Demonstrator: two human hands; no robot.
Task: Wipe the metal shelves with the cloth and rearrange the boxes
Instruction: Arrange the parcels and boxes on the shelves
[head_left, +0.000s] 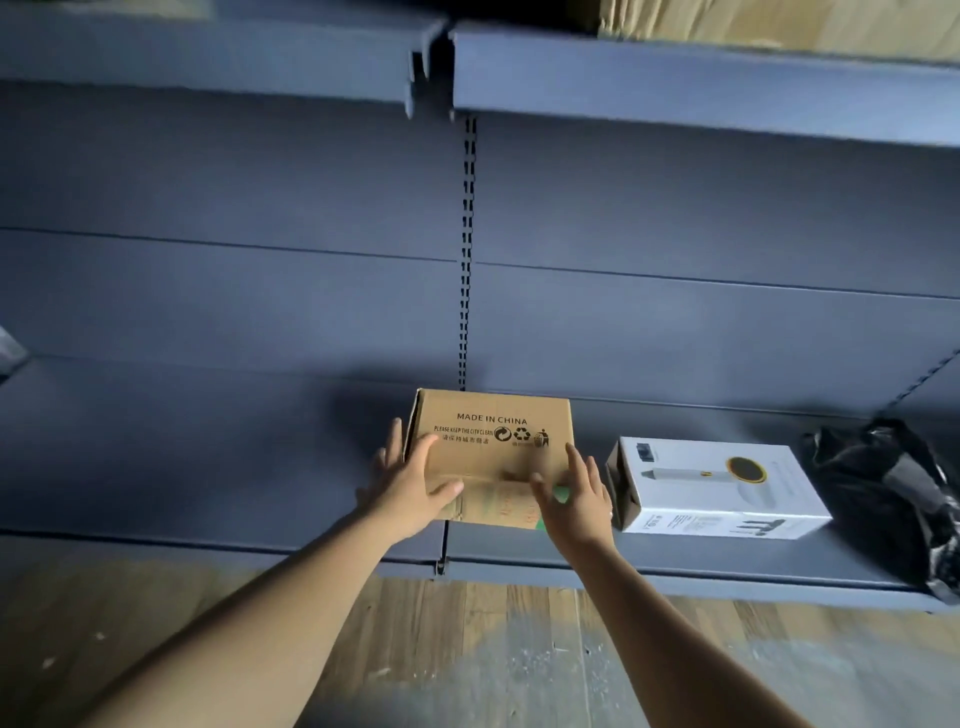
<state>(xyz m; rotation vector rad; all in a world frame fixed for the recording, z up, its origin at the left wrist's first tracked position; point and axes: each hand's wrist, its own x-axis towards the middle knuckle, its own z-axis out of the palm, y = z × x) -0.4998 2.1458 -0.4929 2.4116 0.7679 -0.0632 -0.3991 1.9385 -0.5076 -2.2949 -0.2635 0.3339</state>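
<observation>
- The cardboard box (493, 441) (printed "MADE IN CHINA" on top) sits on the lower metal shelf (208, 467), just in front of the slotted upright (469, 249) in the back panel.
- Both forearms reach forward and up from the bottom edge towards the cardboard box, converging on it.
- The left hand (410, 488) lies at the box's near left corner. Its fingers (422, 449) are spread and fairly straight, one on the top face, the others past the left edge, and the thumb points across the front.
- The right hand (576, 499) is at the near right corner, its fingers splayed and loose, not curled round anything. Whether they press on the box I cannot tell.
- A white product box (717, 488) lies flat just right of the cardboard box, apart from it.
- A crumpled black bag (883, 488) lies further right.
- An upper shelf (675, 83) hangs well above the cardboard box, and a wooden floor (467, 649) lies below it.
</observation>
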